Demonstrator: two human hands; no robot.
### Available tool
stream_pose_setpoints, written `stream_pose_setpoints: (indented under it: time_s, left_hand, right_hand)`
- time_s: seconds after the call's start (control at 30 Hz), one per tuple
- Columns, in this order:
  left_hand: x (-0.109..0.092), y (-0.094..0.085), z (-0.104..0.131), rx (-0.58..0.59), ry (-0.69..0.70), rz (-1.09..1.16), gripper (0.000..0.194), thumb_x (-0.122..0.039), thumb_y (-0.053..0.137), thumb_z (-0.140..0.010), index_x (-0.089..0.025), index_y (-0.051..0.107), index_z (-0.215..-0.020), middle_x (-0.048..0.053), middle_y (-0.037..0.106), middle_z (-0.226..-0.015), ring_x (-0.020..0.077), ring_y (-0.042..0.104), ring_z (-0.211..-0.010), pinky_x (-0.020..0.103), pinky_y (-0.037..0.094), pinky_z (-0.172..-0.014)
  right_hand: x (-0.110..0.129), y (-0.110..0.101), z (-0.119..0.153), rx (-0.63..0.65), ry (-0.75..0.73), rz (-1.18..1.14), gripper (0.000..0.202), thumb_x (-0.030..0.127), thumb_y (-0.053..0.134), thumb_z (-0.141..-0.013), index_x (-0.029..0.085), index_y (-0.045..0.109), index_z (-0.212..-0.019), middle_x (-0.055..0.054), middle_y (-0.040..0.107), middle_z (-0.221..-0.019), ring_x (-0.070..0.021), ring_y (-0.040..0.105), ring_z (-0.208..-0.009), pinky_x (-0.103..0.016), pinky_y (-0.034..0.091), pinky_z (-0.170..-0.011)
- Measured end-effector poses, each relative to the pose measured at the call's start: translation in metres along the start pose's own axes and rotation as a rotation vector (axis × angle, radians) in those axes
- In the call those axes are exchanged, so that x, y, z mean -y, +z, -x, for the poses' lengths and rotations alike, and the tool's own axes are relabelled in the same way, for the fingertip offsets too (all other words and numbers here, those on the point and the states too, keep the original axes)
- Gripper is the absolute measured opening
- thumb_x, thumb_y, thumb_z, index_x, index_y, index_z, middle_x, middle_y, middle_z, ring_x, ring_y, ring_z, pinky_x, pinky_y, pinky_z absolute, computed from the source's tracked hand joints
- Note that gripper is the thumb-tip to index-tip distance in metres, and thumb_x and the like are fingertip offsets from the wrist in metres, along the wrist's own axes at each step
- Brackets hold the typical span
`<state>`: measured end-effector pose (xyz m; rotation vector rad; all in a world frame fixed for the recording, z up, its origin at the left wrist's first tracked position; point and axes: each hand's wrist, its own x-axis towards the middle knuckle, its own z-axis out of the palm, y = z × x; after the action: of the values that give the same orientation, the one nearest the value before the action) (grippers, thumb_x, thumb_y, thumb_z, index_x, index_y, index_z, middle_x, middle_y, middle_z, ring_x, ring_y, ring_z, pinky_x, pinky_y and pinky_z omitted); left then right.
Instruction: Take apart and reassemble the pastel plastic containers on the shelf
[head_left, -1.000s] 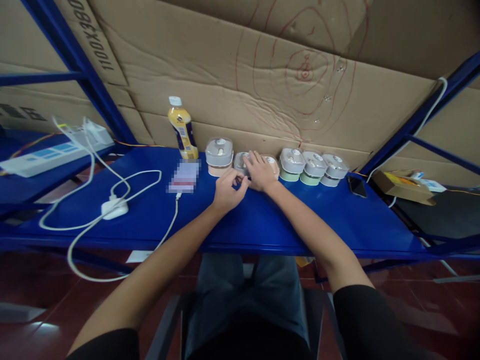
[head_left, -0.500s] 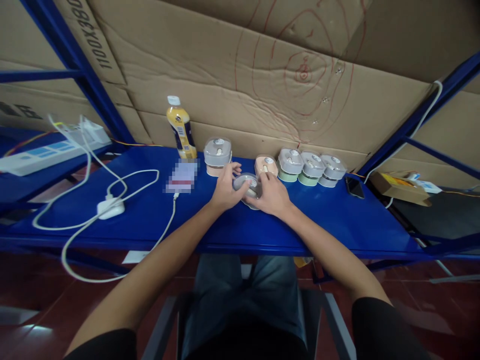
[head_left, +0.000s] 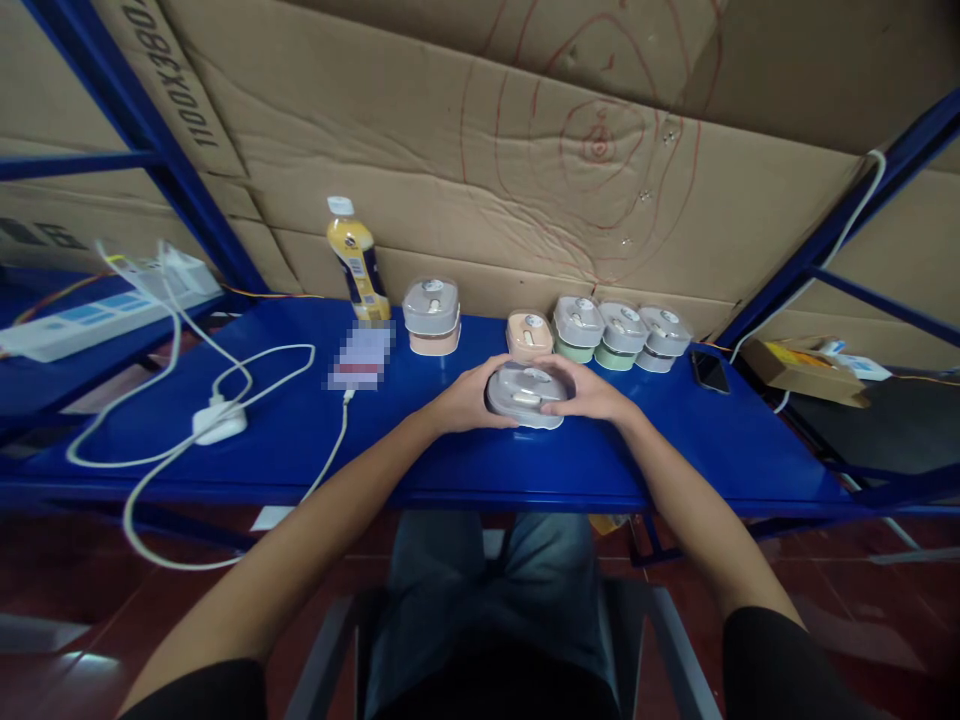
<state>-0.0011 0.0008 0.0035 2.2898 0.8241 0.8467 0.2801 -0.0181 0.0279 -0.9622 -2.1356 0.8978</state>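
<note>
Between my two hands is a grey box with a clear lid [head_left: 527, 388], low over the blue table. My left hand [head_left: 474, 396] is wrapped round its left side, and my right hand [head_left: 592, 388] grips its right side with the thumb on the front. Just behind it stands a peach lidded box [head_left: 529, 335]. To the right of that are stacked boxes: two with green lower parts [head_left: 577, 325] [head_left: 621, 335] and a grey one [head_left: 663, 338]. A grey-over-pink stack [head_left: 433, 316] stands apart on the left.
A yellow drink bottle [head_left: 358, 262] and a blurred-out phone-like item [head_left: 361, 356] with a white cable are at the left. A charger [head_left: 219, 421] lies among cables near a power strip [head_left: 112, 305]. At the right are a dark phone [head_left: 709, 372] and a cardboard box [head_left: 802, 372].
The grey box has moved right and toward me in my hands. My left hand has shifted from its top to its left side; my right hand has moved to its right side.
</note>
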Motion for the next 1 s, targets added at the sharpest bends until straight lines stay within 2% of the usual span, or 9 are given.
stream_pose_setpoints:
  time_s: [0.1,0.2,0.27,0.43,0.6,0.67,0.77,0.87,1.0]
  left_hand:
    - [0.0,0.0,0.002,-0.005,0.026,-0.053,0.1,-0.051,0.092,-0.073,-0.024,0.047,-0.158,0.015,0.057,-0.155,0.0381,0.055,-0.143,0.055,0.043,-0.123]
    - [0.002,0.002,0.004,0.013,0.074,-0.084,0.061,-0.052,0.084,-0.083,-0.027,0.07,-0.138,0.011,0.06,-0.142,0.0333,0.061,-0.135,0.051,0.047,-0.12]
    - [0.003,0.002,0.005,0.002,0.088,-0.074,0.045,-0.052,0.081,-0.086,-0.027,0.078,-0.123,0.01,0.06,-0.137,0.0317,0.063,-0.13,0.05,0.05,-0.118]
    - [0.006,-0.002,0.002,-0.095,0.076,-0.052,0.036,-0.052,0.077,-0.089,-0.026,0.081,-0.113,0.01,0.062,-0.128,0.0306,0.065,-0.123,0.052,0.051,-0.115]
    - [0.021,-0.011,0.0,-0.276,-0.069,-0.087,0.037,-0.052,0.078,-0.087,-0.023,0.081,-0.109,0.011,0.065,-0.122,0.0314,0.066,-0.12,0.057,0.051,-0.114]
    - [0.023,-0.012,0.0,-0.277,-0.098,-0.094,0.036,-0.05,0.079,-0.085,-0.023,0.081,-0.108,0.01,0.065,-0.121,0.0314,0.066,-0.12,0.057,0.051,-0.114]
    - [0.019,-0.012,0.001,-0.214,-0.025,-0.064,0.039,-0.051,0.078,-0.087,-0.024,0.079,-0.114,0.01,0.066,-0.122,0.03,0.067,-0.119,0.055,0.051,-0.114]
    - [0.008,-0.007,0.001,-0.162,0.063,-0.03,0.057,-0.053,0.082,-0.084,-0.024,0.07,-0.132,0.011,0.067,-0.133,0.0308,0.066,-0.126,0.053,0.049,-0.117]
    - [-0.004,0.004,0.002,-0.119,-0.008,-0.034,0.095,-0.052,0.092,-0.071,-0.022,0.05,-0.151,0.015,0.06,-0.152,0.0376,0.058,-0.14,0.057,0.045,-0.121]
  right_hand:
    - [-0.006,-0.016,0.007,-0.059,0.076,-0.116,0.071,0.053,0.086,-0.079,0.03,0.061,-0.142,-0.008,0.068,-0.146,-0.0325,0.064,-0.135,-0.055,0.049,-0.119]
    - [-0.011,-0.032,0.014,-0.168,0.207,-0.138,0.055,0.059,0.073,-0.089,0.03,0.065,-0.134,-0.007,0.075,-0.129,-0.0305,0.073,-0.116,-0.05,0.059,-0.103]
    - [-0.014,-0.039,0.018,-0.209,0.268,-0.14,0.05,0.062,0.067,-0.091,0.029,0.068,-0.129,-0.007,0.078,-0.118,-0.0289,0.075,-0.104,-0.047,0.061,-0.093]
    - [-0.019,-0.045,0.022,-0.208,0.305,-0.105,0.055,0.064,0.066,-0.091,0.029,0.066,-0.133,-0.008,0.078,-0.112,-0.0277,0.074,-0.099,-0.045,0.062,-0.087]
    - [-0.025,-0.048,0.022,-0.189,0.289,-0.064,0.059,0.053,0.074,-0.086,0.027,0.063,-0.139,-0.008,0.078,-0.118,-0.0298,0.074,-0.109,-0.049,0.061,-0.097]
    - [-0.027,-0.049,0.022,-0.188,0.275,-0.056,0.063,0.05,0.079,-0.083,0.029,0.062,-0.14,-0.007,0.077,-0.124,-0.0303,0.074,-0.112,-0.052,0.059,-0.103]
    - [-0.025,-0.048,0.022,-0.17,0.224,-0.064,0.074,0.049,0.087,-0.076,0.031,0.061,-0.143,-0.007,0.073,-0.137,-0.0313,0.072,-0.119,-0.054,0.057,-0.109]
    - [-0.017,-0.041,0.022,-0.155,0.118,-0.04,0.084,0.049,0.092,-0.071,0.031,0.06,-0.147,-0.008,0.065,-0.15,-0.0336,0.067,-0.131,-0.055,0.055,-0.113]
    - [-0.002,-0.026,0.017,-0.101,-0.058,0.105,0.087,0.051,0.094,-0.071,0.031,0.061,-0.149,-0.008,0.063,-0.153,-0.0346,0.062,-0.139,-0.056,0.052,-0.116]
